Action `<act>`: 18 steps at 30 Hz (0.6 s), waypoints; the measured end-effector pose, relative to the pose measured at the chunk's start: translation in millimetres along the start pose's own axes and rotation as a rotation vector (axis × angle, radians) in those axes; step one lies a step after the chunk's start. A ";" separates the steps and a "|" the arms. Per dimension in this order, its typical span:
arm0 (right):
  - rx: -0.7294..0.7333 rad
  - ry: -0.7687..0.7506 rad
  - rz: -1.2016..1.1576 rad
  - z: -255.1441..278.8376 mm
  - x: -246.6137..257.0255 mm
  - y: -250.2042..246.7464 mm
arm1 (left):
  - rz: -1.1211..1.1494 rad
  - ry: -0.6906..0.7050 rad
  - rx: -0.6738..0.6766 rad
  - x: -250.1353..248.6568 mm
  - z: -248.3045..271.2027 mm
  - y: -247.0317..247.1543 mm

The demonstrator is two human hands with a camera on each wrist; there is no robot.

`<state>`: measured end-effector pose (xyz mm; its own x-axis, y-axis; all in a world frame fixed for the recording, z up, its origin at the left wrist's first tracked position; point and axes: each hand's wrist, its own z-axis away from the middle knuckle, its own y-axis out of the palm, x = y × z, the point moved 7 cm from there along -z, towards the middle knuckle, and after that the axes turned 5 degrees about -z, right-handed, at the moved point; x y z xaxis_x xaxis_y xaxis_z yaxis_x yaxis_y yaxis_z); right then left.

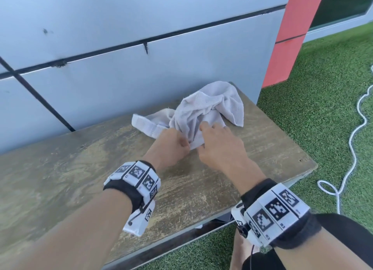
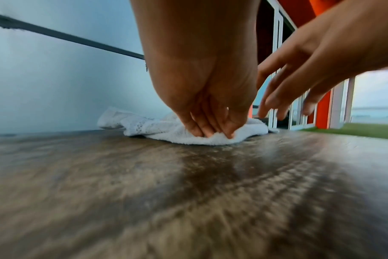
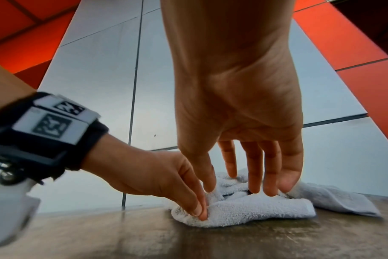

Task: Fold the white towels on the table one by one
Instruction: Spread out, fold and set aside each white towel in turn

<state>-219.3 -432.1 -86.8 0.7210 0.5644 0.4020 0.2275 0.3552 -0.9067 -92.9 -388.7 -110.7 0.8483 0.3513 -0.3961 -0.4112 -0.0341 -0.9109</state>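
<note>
A crumpled white towel (image 1: 212, 106) lies at the back right of the worn wooden table (image 1: 80, 179). A banded white end (image 1: 143, 123) sticks out to its left; I cannot tell if it is a second towel. My left hand (image 1: 186, 146) pinches the towel's near fold against the table, as the left wrist view shows at the left hand (image 2: 215, 135) on the towel (image 2: 177, 135). My right hand (image 1: 210, 136) reaches over the heap with straight fingers. In the right wrist view the right hand (image 3: 255, 185) touches the towel (image 3: 255, 210) from above, beside the left hand (image 3: 200, 212).
A grey panelled wall (image 1: 141, 68) rises right behind the table. An orange pillar (image 1: 290, 37) stands at the back right. Green artificial grass (image 1: 323, 108) lies beyond the table's right edge, with a white rope (image 1: 355, 132) on it. Bare tabletop spreads to the left and front.
</note>
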 end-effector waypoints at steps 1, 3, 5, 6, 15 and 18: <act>0.020 -0.009 0.029 0.4 0.8 4.4 | 0.042 0.001 0.069 -2.3 9.4 4.8; 0.069 -0.031 0.099 2.1 3.0 16.3 | 0.104 0.045 0.146 -5.5 24.7 10.7; 0.096 -0.057 0.176 4.2 5.1 26.6 | 0.216 0.069 0.063 -3.2 33.4 3.5; 0.095 -0.070 0.199 5.1 6.6 29.5 | 0.249 0.061 -0.020 3.3 34.9 -2.5; -0.041 -0.084 0.112 7.6 19.0 10.8 | -0.296 -0.108 -0.070 72.9 54.0 -14.4; -0.108 -0.083 0.081 9.7 23.0 -4.6 | -0.135 -0.193 -0.118 92.3 67.5 -29.9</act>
<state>-210.1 -413.5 -72.1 0.6841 0.6493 0.3323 0.2435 0.2262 -0.9432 -24.8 -292.1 -112.3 0.8093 0.5313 -0.2506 -0.2469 -0.0794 -0.9658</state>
